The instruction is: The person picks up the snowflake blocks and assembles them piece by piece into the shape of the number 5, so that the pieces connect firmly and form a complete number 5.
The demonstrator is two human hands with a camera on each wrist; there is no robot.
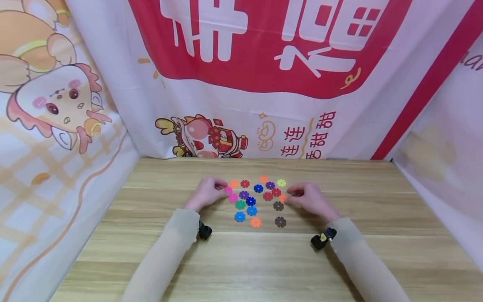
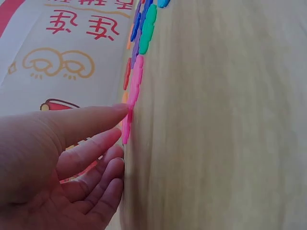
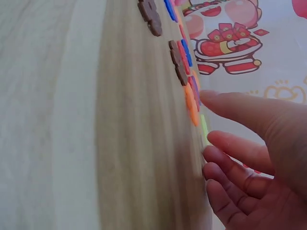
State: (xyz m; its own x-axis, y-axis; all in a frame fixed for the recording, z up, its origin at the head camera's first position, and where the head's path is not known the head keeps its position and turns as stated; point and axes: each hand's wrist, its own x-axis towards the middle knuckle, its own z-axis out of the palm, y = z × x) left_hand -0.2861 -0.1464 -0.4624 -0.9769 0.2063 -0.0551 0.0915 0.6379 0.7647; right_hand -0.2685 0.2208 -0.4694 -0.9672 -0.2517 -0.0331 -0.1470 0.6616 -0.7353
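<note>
Flat notched plastic discs in many colours lie spread on the wooden table. At their left side is my left hand [image 1: 208, 193], its thumb tip right at a pink disc [image 2: 126, 130] and its fingers loosely bent beside it. Another pink disc [image 1: 233, 197] overlaps that one in the head view. My right hand [image 1: 310, 199] rests at the right side, thumb tip close to an orange disc [image 3: 191, 106]. Its other fingers hang relaxed near a yellow-green disc [image 1: 281, 183]. Neither hand shows a disc lifted off the table.
Between the hands lie a green disc [image 1: 240, 204], a light blue disc [image 1: 239, 217], a dark blue disc [image 1: 250, 201] and a brown disc [image 1: 280, 222], among several others. A printed cloth [image 1: 226, 100] hangs behind the table [image 1: 256, 264], with more cloth at both sides.
</note>
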